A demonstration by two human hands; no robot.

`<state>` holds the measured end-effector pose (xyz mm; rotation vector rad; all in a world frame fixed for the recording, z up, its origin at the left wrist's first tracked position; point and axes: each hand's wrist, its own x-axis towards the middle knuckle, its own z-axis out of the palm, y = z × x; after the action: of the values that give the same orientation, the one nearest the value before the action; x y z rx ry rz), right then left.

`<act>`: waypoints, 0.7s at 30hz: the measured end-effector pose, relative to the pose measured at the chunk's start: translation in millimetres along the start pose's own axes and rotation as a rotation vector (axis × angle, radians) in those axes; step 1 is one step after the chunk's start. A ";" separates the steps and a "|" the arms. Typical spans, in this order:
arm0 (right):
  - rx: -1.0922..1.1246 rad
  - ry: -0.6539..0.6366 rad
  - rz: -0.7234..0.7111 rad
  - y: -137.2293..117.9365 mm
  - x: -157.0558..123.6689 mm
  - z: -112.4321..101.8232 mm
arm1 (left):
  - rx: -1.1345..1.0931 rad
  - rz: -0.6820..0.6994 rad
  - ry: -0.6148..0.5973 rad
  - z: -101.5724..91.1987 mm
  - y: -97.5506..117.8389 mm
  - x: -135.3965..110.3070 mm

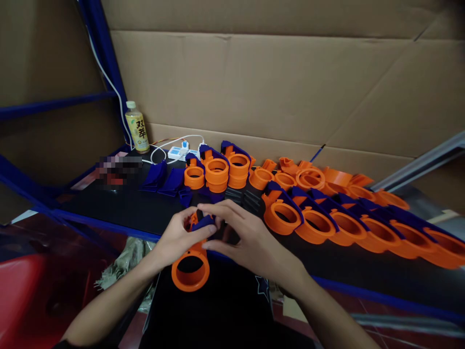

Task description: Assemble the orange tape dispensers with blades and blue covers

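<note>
**Both hands on one orange/blue part, held just off the counter edge**

Left hand (179, 237) holds an orange ring part (191, 271) by its top end; the ring hangs down in front of the counter (127, 208), over the lap. Right hand (247, 237) comes in from the other side, fingers spread and curled over a small blue piece (204, 222) sitting at the top of the ring.

To do this well, my read: keep the left hand fixed as the clamp, let the right do the fine alignment, seat the blue piece square before pressing, and keep fingertips out of the seam.

Grip state:
- Left: closed around the upper end of the orange ring part, thumb and fingers wrapped.
- Right: partly open, fingertips touching the blue piece. Probably pinching it, but the contact is hidden behind the fingers, so can't confirm.

Around it: a row of finished orange-and-blue assemblies (348, 225) runs along the counter to the right, stacked orange rings (217, 174) and loose blue pieces (163, 178) behind, a drink bottle (137, 127) and a white power strip (178, 152) at the back left.
</note>
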<state>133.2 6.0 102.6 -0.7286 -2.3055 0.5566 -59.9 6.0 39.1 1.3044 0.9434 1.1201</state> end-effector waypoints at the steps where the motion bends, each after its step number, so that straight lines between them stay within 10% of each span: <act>1: 0.030 0.002 0.005 2.4 6.1 -2.6 | -0.034 -0.016 -0.001 -2.8 -0.6 0.1; 5: -0.007 0.094 0.027 30.8 41.5 -4.3 | -0.117 -0.048 0.006 -10.8 -0.2 -3.3; 13: -0.436 -0.232 -0.046 76.4 109.1 51.3 | -0.085 0.050 -0.090 -10.6 11.1 -14.5; 21: -0.583 -0.284 -0.039 85.9 126.6 71.7 | -0.154 0.059 -0.083 -12.1 6.6 -11.5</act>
<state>33.5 136.3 62.2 -0.9104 -2.7766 -0.0541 -74.9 -2.7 43.9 1.2495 0.7474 1.1519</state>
